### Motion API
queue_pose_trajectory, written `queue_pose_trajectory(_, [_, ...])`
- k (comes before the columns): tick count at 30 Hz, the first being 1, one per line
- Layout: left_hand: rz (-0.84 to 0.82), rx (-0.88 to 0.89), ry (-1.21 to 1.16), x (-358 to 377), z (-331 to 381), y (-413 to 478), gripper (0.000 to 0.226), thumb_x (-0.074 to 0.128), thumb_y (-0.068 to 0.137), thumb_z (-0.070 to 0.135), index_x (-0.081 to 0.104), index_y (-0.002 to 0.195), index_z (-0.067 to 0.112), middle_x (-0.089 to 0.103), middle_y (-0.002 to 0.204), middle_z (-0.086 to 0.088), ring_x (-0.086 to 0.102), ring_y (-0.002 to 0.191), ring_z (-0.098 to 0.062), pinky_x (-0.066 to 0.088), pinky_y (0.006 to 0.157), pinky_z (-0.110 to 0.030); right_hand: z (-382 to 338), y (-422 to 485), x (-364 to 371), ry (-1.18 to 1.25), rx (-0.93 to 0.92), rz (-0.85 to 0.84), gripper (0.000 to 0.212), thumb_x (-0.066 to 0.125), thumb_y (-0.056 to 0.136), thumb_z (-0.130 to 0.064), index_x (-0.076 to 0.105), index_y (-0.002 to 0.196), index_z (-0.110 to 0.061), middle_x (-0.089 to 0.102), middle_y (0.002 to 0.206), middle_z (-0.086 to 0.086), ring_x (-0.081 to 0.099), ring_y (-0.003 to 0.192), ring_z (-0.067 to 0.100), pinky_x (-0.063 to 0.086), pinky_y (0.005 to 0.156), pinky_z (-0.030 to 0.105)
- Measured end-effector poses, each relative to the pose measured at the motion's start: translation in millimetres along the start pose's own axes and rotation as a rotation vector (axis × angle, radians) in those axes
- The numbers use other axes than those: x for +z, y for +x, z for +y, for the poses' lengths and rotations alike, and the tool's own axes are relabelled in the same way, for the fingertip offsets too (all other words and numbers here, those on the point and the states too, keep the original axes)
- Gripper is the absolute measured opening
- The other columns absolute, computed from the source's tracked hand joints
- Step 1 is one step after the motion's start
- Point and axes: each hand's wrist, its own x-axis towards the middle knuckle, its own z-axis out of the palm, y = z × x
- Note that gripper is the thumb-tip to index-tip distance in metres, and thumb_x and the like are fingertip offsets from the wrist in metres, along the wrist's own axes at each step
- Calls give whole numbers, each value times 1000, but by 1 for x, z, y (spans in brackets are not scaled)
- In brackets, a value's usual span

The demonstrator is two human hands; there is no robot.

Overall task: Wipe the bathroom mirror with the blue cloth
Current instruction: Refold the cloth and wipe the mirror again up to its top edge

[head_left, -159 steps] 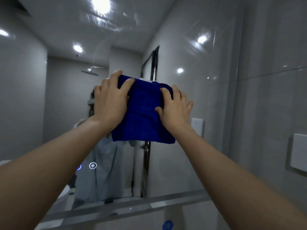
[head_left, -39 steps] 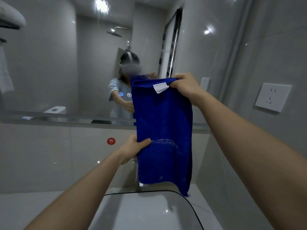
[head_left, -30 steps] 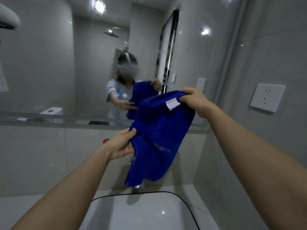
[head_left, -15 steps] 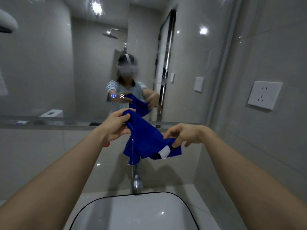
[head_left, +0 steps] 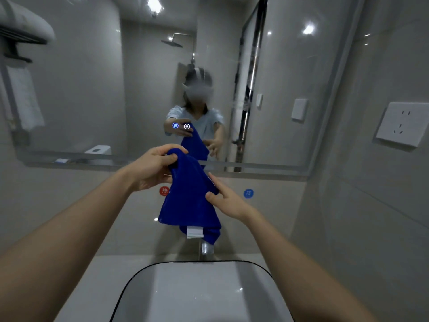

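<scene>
The blue cloth (head_left: 188, 201) hangs folded in front of the wall below the bathroom mirror (head_left: 92, 101), its white label (head_left: 194, 232) at the bottom. My left hand (head_left: 153, 168) grips the cloth's top corner, fingers curled round it. My right hand (head_left: 224, 197) touches the cloth's right edge with straight fingers and thumb, holding nothing. The mirror shows a person holding the same cloth, and two small lit touch icons (head_left: 181, 126) glow on the glass.
A white basin (head_left: 202, 293) lies under the cloth with a chrome tap (head_left: 206, 248) behind it. Red (head_left: 164, 191) and blue (head_left: 248, 193) stickers mark the wall. A socket (head_left: 401, 123) sits on the right wall. A towel rack (head_left: 21, 31) hangs at top left.
The right hand let go of the labelled corner, which dropped to the bottom. The left hand kept its grip and the cloth now hangs from it.
</scene>
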Motion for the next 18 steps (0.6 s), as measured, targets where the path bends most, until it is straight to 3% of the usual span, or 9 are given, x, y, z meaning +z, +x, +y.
queue_pose_trajectory(5, [106,-37,18,-5,-21,-24,30,36,93,8,62,86,22,62,86,-3,62,74,-14,52,60,-30,18,-1,46,-99,-26,-16,65,37,97,-36,-3,147,-26,-2,156,-1,3,143,17,11,116,35])
queue_pose_trajectory(8, [191,-60,-9,-8,-39,-41,29,34,91,6,58,86,22,58,86,-3,58,72,-14,48,60,-30,26,-10,72,-19,-7,-14,61,33,99,-35,-3,147,-26,-2,156,-3,2,143,18,10,117,42])
queue_pose_trajectory(18, [331,-152,-66,-18,-79,-104,32,29,86,-1,55,81,18,54,83,-2,55,67,-11,49,52,-21,33,-28,146,430,140,29,43,27,101,-31,29,143,-24,33,147,-3,36,129,13,31,110,36])
